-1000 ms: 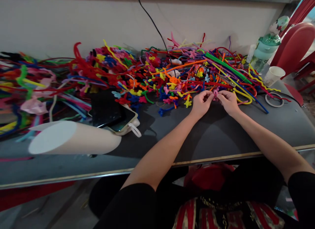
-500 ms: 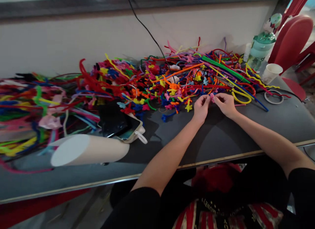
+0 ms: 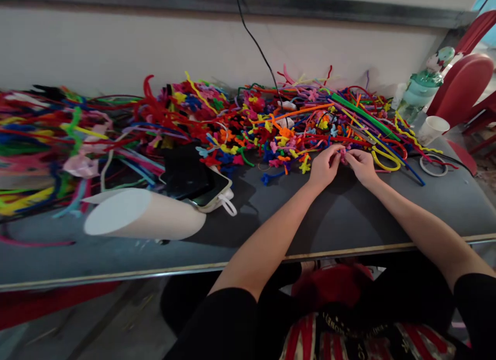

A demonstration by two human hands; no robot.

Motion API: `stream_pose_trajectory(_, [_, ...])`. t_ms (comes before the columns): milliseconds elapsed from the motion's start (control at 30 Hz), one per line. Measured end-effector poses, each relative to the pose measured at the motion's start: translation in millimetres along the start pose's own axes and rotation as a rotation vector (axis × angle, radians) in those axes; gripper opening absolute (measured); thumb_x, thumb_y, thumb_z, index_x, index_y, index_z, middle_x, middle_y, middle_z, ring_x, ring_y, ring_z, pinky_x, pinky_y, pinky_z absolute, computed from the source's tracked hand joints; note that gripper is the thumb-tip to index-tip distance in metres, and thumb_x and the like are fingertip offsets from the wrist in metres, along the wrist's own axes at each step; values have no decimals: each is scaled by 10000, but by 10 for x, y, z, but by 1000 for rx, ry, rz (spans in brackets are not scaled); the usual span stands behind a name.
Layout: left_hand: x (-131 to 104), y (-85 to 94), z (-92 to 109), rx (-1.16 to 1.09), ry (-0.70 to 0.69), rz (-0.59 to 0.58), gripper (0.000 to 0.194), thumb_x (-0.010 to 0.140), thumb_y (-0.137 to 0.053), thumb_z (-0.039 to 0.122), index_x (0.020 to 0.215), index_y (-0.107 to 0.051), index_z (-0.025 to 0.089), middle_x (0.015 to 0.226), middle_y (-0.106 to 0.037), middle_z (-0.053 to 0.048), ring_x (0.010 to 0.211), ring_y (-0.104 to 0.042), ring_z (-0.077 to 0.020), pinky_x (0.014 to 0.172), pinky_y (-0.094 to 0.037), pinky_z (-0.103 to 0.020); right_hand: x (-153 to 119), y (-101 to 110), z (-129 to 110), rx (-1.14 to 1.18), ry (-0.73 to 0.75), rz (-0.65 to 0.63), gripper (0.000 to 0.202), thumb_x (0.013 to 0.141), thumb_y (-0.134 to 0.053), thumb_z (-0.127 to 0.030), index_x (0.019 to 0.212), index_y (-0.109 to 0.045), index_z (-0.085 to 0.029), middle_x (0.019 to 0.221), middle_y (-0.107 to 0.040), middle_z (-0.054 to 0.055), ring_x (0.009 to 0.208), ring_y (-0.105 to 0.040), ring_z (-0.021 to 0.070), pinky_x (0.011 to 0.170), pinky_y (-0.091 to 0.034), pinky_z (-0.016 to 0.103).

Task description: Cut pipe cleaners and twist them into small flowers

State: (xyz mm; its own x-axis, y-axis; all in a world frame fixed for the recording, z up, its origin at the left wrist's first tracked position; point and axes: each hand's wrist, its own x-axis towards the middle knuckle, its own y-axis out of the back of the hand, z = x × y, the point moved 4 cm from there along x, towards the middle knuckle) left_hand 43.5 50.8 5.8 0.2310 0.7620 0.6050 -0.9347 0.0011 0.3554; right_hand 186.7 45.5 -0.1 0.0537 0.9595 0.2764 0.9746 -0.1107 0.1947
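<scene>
Between my fingertips is a small pink pipe-cleaner piece [image 3: 343, 153], mostly covered by the fingers. My left hand [image 3: 326, 166] pinches it from one side and my right hand [image 3: 361, 166] from the other, both closed just above the table. Right behind them spreads a heap of coloured pipe cleaners [image 3: 287, 132], some bent into small flowers, others long and straight. A yellow pipe-cleaner loop [image 3: 387, 163] lies beside my right hand, and a yellow flower [image 3: 305, 163] lies to the left of my left hand.
On the dark table [image 3: 271, 215], a phone [image 3: 211, 189] and a white paper roll [image 3: 170, 215] lie left. A paper cup [image 3: 434, 130], a white ring [image 3: 433, 165] and a green bottle [image 3: 420, 91] occupy the right. A black cable [image 3: 256, 40] hangs down into the heap.
The camera view has shifted, so the table contents appear further right and the left side higher. Both hands keep pinching the pink piece, with slightly changed finger positions.
</scene>
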Motion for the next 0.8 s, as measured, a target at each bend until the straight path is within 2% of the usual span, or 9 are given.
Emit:
stream_pose_trajectory(200, [-18, 47, -43, -40, 75, 50, 207, 928, -536, 211, 1056, -694, 171, 995, -746, -69, 832, -692, -155, 752, -558, -269, 19, -36, -3, -30, -7, -22, 243, 769, -611, -384, 668, -649, -166, 562, -562, -10, 524, -454, 93, 527, -349, 244])
stream_pose_trajectory(333, [5, 44, -27, 12, 12, 51, 217, 934, -538, 229, 1056, -713, 185, 991, -747, -68, 840, -686, -158, 759, -556, -283, 14, -34, 8, 25, -31, -37, 275, 754, -646, -435, 699, -650, -165, 590, -573, -6, 523, -455, 93, 529, -352, 249])
stream_pose_trajectory(500, [49, 19, -16, 51, -46, 29, 234, 944, -525, 228, 1064, -725, 204, 867, -733, -51, 741, -650, -149, 712, -536, -291, 20, -10, 14, 20, -29, -23, 340, 771, -642, -495, 686, -630, -167, 588, -558, -5, 529, -450, 93, 529, -351, 249])
stream_pose_trajectory(633, [41, 17, -27, 43, -40, 19, 223, 934, -544, 224, 1045, -736, 197, 870, -737, -60, 772, -662, -164, 749, -541, -314, 9, -7, -27, -53, -25, 1, 312, 801, -600, -435, 645, -609, -165, 553, -540, -12, 512, -432, 88, 534, -343, 252])
stream_pose_trajectory(800, [4, 43, -39, 12, 22, 16, 223, 936, -546, 250, 1043, -739, 217, 957, -748, -57, 868, -681, -173, 821, -550, -323, -26, -28, -106, -148, 59, 3, 266, 819, -568, -371, 658, -625, -167, 589, -586, 8, 564, -490, 111, 573, -366, 262])
